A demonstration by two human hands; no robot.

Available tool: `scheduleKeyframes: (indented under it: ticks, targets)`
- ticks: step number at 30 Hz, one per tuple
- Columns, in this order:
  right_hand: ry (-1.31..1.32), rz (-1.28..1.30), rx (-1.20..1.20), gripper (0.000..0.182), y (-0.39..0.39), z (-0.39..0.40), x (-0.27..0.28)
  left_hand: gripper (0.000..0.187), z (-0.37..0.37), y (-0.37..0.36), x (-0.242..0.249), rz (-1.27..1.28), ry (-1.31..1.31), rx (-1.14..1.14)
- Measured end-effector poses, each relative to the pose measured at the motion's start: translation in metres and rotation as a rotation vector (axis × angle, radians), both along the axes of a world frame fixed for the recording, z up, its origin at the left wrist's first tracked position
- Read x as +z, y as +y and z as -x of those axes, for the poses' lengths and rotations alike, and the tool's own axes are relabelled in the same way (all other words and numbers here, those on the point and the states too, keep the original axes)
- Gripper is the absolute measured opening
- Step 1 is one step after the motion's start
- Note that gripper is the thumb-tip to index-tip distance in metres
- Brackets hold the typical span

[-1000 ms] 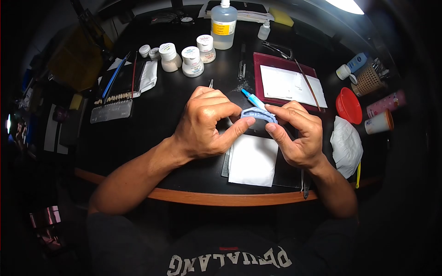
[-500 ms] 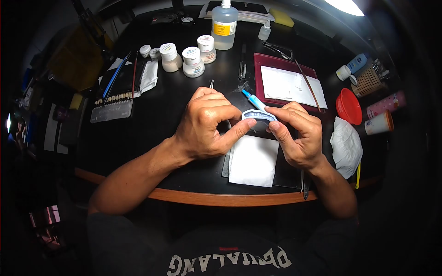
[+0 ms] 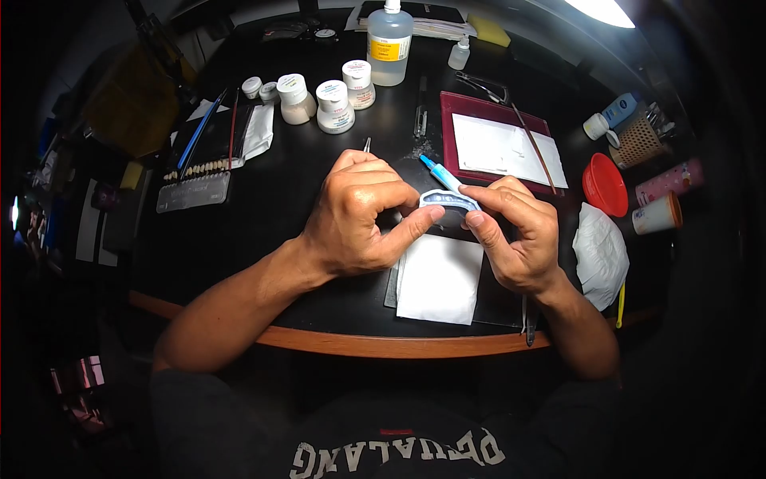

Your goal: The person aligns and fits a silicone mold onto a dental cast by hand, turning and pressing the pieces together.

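Note:
A small curved piece [image 3: 448, 199], whitish with a bluish inside, is held up over the desk between both hands. My left hand [image 3: 365, 209] pinches its left end between thumb and fingers. My right hand [image 3: 515, 227] has the right end between thumb and forefinger. A light-blue tube with a darker blue tip [image 3: 440, 172] points up and left just behind the piece, its lower end by my right fingers; whether they touch it I cannot tell. Below the hands, a folded white sheet [image 3: 439, 281] lies on the dark desk.
Behind are white-lidded jars [image 3: 335, 108] and a large bottle [image 3: 388, 52]. A maroon tray [image 3: 448, 108] with white paper lies behind my right hand. To the right are a red bowl [image 3: 604, 185] and crumpled white tissue [image 3: 600, 255]. A tooth shade guide [image 3: 194, 191] lies left.

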State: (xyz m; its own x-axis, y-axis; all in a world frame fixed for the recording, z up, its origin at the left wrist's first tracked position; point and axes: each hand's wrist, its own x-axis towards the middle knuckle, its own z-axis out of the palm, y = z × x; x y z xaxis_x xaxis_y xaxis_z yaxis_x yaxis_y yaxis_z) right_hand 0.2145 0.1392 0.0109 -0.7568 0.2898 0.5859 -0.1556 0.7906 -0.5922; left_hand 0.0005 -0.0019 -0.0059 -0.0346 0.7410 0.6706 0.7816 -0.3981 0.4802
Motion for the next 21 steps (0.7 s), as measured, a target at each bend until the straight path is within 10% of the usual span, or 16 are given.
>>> scheduleKeyframes:
  ticks: [21]
  targets:
    - [0.001,-0.041,-0.029,0.036,-0.0007,0.0015,0.0014,0.025,-0.0021,-0.0009,0.0070,0.015,0.015,0.014]
